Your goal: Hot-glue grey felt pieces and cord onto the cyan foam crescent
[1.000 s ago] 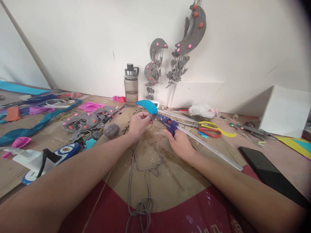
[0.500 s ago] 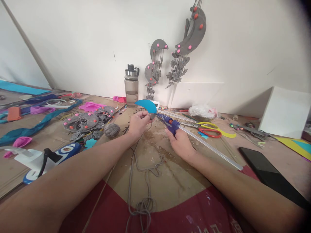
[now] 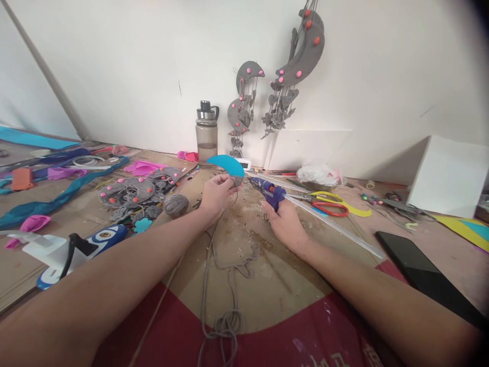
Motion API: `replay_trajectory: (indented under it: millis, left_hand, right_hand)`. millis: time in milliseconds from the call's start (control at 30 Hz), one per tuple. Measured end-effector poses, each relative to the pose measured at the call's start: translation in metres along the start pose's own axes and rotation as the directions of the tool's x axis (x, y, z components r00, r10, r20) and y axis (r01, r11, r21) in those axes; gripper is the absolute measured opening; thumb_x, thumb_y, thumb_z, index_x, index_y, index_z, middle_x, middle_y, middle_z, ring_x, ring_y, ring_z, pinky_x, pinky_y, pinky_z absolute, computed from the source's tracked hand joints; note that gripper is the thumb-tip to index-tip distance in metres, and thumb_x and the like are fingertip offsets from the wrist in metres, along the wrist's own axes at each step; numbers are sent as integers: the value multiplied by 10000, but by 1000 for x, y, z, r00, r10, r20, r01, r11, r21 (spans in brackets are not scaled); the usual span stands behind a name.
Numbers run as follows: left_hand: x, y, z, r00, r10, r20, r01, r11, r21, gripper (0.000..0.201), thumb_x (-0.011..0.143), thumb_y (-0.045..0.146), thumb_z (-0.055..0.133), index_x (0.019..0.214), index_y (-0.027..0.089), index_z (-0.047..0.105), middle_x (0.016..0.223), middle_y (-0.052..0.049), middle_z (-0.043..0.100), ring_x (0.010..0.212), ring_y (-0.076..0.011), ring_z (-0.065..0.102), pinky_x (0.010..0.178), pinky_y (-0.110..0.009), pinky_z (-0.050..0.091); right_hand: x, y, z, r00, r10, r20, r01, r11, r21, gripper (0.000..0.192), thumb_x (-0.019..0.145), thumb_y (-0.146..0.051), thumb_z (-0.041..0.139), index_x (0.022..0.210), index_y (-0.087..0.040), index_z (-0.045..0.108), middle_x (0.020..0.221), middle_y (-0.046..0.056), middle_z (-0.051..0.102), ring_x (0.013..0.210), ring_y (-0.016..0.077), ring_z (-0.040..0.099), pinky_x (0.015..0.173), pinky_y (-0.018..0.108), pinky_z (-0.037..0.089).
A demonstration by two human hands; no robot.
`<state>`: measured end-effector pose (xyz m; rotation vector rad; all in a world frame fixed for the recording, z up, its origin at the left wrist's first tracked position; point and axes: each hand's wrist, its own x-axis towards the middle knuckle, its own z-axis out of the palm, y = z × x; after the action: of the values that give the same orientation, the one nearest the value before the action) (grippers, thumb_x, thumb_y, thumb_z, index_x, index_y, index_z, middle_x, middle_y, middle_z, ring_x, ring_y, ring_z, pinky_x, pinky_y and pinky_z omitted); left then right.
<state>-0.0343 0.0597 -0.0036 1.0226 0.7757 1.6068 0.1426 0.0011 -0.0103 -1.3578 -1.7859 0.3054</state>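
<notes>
Head view: left hand [image 3: 216, 195] pinches a blue crescent [image 3: 226, 164] steady beside the glue gun [image 3: 268, 190], which the right hand [image 3: 284, 224] grips.

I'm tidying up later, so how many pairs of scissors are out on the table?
1. The scissors, with red and yellow handles, lie just past the right hand and its glue gun. More could be buried in the clutter at either side.
</notes>
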Motion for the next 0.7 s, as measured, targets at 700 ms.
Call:
replay_trajectory:
  millis: [700]
  left_hand:
    - [-1, -4, 4, 994, 72, 82, -92, 957, 273, 110, 676, 240, 678, 728, 144, 663, 755, -21, 674, 745, -146, 649, 814, -337, 552]
  right_hand:
    - [43, 19, -47, 925, 329, 188, -85, 664, -743, 592, 913, -568, 400, 927, -51, 688, 1039, 273, 680, 1034, 375, 647, 854, 432, 475]
